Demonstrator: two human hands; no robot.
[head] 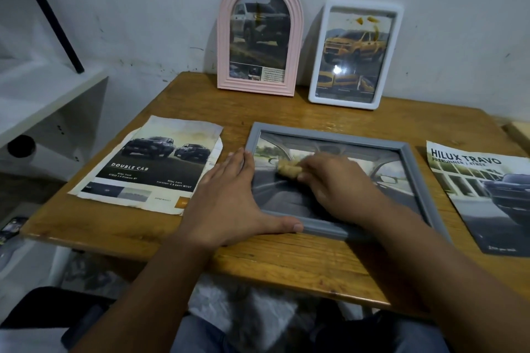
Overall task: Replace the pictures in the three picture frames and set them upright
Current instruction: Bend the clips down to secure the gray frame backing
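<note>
Two bare forearms are seen, with no sleeves, watch or bands at the wrists. The left hand (229, 200) and the right hand (335, 183) are ungloved, and no rings can be made out. Grey-blue trousers (200, 335) are worn over the lap, seen below the bench's near edge

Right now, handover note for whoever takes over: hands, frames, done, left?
Left hand: flat, open, bracing the grey frame at its near-left corner.
Right hand: rubbing the glass with a small tan wad.
Grey frame lies flat at table centre, picture inside.
Pink arched frame and white frame stand against the wall, both filled.
Loose prints lie left and right.
Left: stand the grey frame upright.
</note>
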